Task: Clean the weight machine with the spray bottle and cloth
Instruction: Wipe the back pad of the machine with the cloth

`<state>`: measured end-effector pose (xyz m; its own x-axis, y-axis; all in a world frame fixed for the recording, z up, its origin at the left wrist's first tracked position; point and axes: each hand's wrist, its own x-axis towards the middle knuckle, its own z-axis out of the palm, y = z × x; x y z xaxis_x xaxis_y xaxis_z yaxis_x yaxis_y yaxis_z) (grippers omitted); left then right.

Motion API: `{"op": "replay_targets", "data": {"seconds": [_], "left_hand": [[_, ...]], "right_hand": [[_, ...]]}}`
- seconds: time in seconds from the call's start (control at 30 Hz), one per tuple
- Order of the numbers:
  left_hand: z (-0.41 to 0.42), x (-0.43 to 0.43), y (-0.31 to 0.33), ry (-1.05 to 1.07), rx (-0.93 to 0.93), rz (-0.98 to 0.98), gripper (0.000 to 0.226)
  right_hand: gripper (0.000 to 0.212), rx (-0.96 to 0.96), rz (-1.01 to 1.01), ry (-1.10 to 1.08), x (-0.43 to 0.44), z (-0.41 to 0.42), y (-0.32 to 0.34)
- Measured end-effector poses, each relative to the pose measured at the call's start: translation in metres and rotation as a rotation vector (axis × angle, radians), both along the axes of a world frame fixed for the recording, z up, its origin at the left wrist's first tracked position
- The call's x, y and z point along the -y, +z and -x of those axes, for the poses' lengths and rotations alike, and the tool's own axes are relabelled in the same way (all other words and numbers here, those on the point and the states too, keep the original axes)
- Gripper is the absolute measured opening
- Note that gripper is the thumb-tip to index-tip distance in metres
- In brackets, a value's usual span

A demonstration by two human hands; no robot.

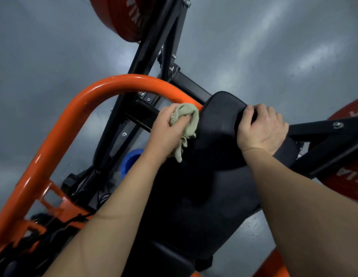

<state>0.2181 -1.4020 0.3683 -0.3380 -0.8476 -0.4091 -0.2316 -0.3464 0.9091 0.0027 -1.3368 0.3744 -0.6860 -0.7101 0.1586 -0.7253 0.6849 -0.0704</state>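
A: Where's the cloth [185,124]?

B: Bunched in the left hand [166,129], near the middle of the view. The fingers are curled tight around the pale green wad, and a loose tail hangs toward 6 o'clock. The wad presses against the left edge of the black pad [218,124] on the weight machine.

A: And the other hand?

B: The right hand [262,130] sits at 3 o'clock from the cloth, fingers pressed together and hooked over the pad's right edge, gripping it. Both forearms are bare.

A: What surrounds the pad?

B: An orange curved bar [74,116] arcs from 7 o'clock up and over to meet the pad just beside the cloth. Black frame beams [152,47] run off toward 12 o'clock, with an orange weight plate [122,19] at the top edge. Another orange plate [348,176] shows at 4 o'clock, behind a black arm [318,126]. Something blue and round [132,160] sits just below the left wrist, partly hidden; I can't tell what it is. Grey floor [274,47] lies behind everything.
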Motion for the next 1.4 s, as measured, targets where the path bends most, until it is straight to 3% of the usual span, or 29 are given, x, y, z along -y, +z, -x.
{"op": "replay_targets", "data": {"seconds": [0.1, 0.3, 0.43, 0.53, 0.73, 0.87, 1.03, 1.2, 1.27, 1.4], "left_hand": [[0.0, 0.007, -0.002, -0.123, 0.076, 0.07, 0.011], [-0.062, -0.041, -0.038, -0.061, 0.191, -0.236, 0.025], [-0.104, -0.081, -0.046, -0.004, 0.261, -0.442, 0.02], [-0.092, -0.078, -0.04, 0.046, 0.258, -0.353, 0.013], [0.0, -0.001, -0.015, 0.043, 0.15, 0.009, 0.012], [0.028, 0.013, -0.004, -0.051, 0.245, 0.157, 0.009], [-0.037, -0.048, -0.014, -0.034, 0.357, 0.106, 0.023], [-0.118, -0.112, -0.036, 0.073, 0.457, -0.186, 0.024], [-0.122, -0.117, -0.039, 0.113, 0.468, -0.254, 0.026], [-0.075, -0.084, -0.025, 0.195, 0.428, -0.203, 0.022]], "right_hand": [[0.049, -0.004, -0.014, -0.002, 0.001, -0.002, 0.001], [0.05, -0.01, -0.042, 0.0, 0.002, -0.001, 0.003], [0.052, -0.008, -0.042, 0.003, 0.002, -0.001, 0.002], [0.053, -0.009, -0.041, 0.002, 0.001, 0.0, 0.002], [0.053, -0.004, -0.021, 0.016, 0.001, 0.001, 0.001], [0.053, -0.011, -0.039, 0.011, 0.002, 0.002, -0.001], [0.051, 0.003, -0.027, 0.009, 0.0, 0.003, 0.0], [0.052, -0.001, -0.03, 0.006, 0.001, 0.0, 0.001], [0.052, -0.004, -0.03, 0.002, 0.0, 0.002, 0.001], [0.051, -0.002, -0.039, 0.008, 0.003, 0.0, -0.001]]}}
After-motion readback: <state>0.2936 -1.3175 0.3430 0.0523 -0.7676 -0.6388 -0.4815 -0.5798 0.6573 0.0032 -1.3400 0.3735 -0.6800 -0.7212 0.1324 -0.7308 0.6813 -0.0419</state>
